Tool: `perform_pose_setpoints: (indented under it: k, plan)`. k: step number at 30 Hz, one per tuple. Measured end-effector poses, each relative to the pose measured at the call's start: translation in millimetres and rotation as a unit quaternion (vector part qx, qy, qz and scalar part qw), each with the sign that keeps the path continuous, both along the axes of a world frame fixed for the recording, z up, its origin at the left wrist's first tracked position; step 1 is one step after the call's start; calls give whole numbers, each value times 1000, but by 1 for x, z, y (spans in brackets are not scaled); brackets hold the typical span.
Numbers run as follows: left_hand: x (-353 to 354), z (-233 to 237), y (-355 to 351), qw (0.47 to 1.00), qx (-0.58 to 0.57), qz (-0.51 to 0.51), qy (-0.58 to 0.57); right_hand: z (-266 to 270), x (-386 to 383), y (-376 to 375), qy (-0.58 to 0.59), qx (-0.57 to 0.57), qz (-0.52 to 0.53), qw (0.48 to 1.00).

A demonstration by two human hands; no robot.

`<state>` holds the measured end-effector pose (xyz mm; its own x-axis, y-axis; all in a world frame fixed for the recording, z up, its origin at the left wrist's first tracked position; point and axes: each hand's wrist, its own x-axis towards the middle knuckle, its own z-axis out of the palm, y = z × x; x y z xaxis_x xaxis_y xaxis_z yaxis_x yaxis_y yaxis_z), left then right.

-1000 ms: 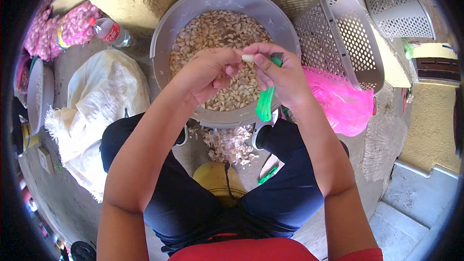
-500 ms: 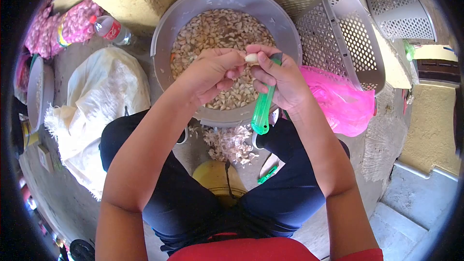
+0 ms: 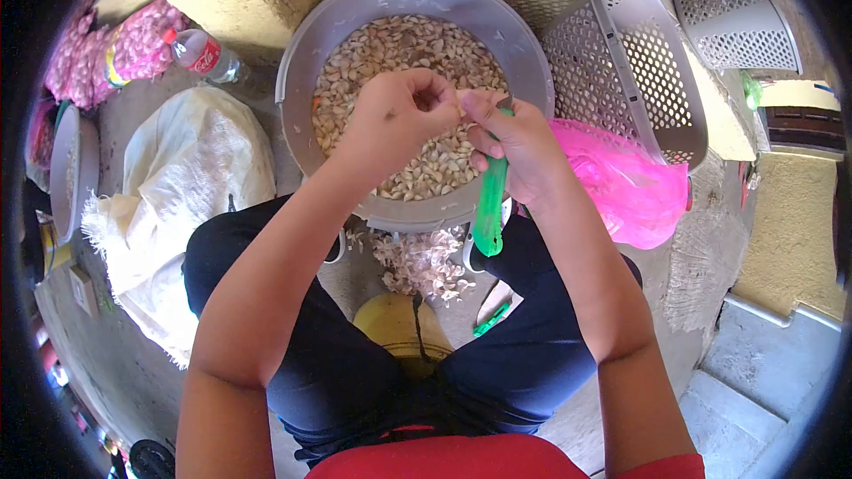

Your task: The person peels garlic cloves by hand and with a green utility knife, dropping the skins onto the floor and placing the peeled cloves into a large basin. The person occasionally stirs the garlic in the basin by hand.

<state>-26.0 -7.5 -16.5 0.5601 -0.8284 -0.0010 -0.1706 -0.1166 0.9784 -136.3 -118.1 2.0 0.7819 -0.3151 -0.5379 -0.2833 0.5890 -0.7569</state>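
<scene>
A large grey tub (image 3: 297,31) holds many pale garlic cloves (image 3: 426,44). Over it my left hand (image 3: 399,120) is closed, thumb and forefinger pinched at a pale clove that is mostly hidden between my fingertips. My right hand (image 3: 515,142) touches the same clove with its thumb and forefinger. Its other fingers are wrapped round a green-handled knife (image 3: 490,208), whose handle points down toward my knee. Dry peelings (image 3: 424,262) lie on the floor below the tub.
White sack (image 3: 191,168), cola bottle (image 3: 206,55) and pink net bags of bulbs (image 3: 142,40) are at the left. Grey perforated baskets (image 3: 652,62) and a pink plastic bag (image 3: 630,191) stand at the right. A yellow container (image 3: 399,324) and another green-handled tool (image 3: 491,320) are between my legs.
My left hand has turned, its back now facing up, and its fingers have curled at the clove. The knife handle in my right hand has swung slightly right and down.
</scene>
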Motion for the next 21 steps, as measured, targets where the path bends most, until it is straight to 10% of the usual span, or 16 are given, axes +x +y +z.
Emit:
perform_pose_setpoints:
  k: [9,21]
  plan:
    - [1,8,1,994,3,62,-95,-3,0,-7,-53,71,46,995]
    - [11,15,2,982,37,48,179,2,-2,-12,-56,125,39,990]
